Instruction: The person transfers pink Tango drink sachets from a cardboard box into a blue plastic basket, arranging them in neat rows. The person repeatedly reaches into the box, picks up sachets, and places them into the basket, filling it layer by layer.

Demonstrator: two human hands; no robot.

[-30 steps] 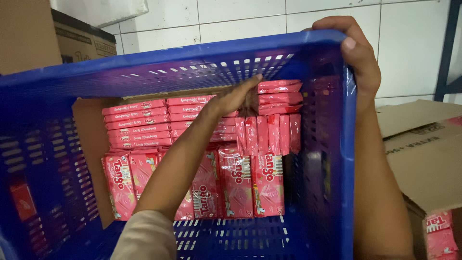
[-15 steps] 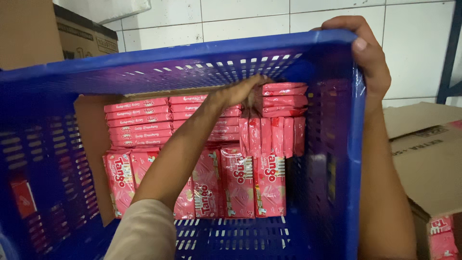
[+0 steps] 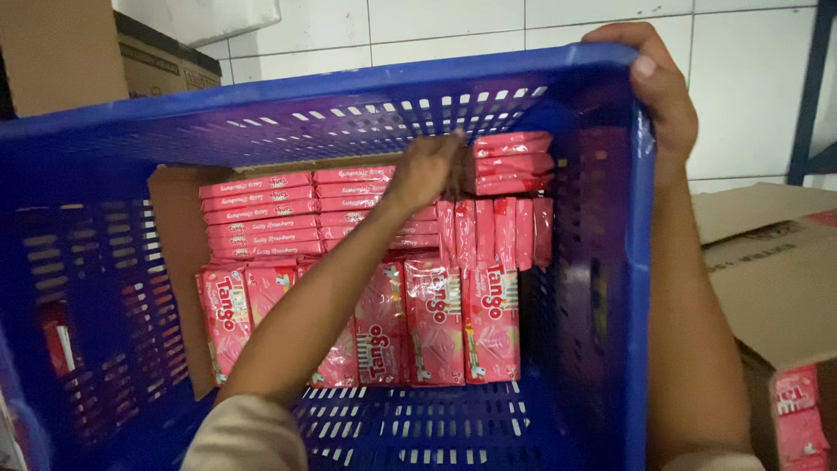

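**A:** Crate point(image 3: 602, 262) first — why is it tipped like that?

**B:** It looks tilted toward the person, so the open top faces the camera. The right hand point(image 3: 654, 87) grips the crate's far right corner, fingers wrapped over the rim, which I judge holds it at that angle.

**A:** And the left hand point(image 3: 427, 170)?

**B:** Deep inside the crate, at the far wall. Its fingers are curled at the edge of a small stack of pink packs point(image 3: 513, 161) in the crate's back right corner; whether they pinch a pack I cannot tell.

**A:** How do the packs lie?

**B:** Flat stacks point(image 3: 257, 218) fill the crate's back left, a row on edge point(image 3: 497, 231) sits just under the corner stack, and upright packs point(image 3: 462, 318) stand in front of those. A cardboard liner point(image 3: 174, 253) lines the crate's left side.

**A:** Room left?

**B:** The crate's near floor point(image 3: 418, 427) is bare grid. Right of the crate, a cardboard box point(image 3: 767, 270) holds more pink packs.
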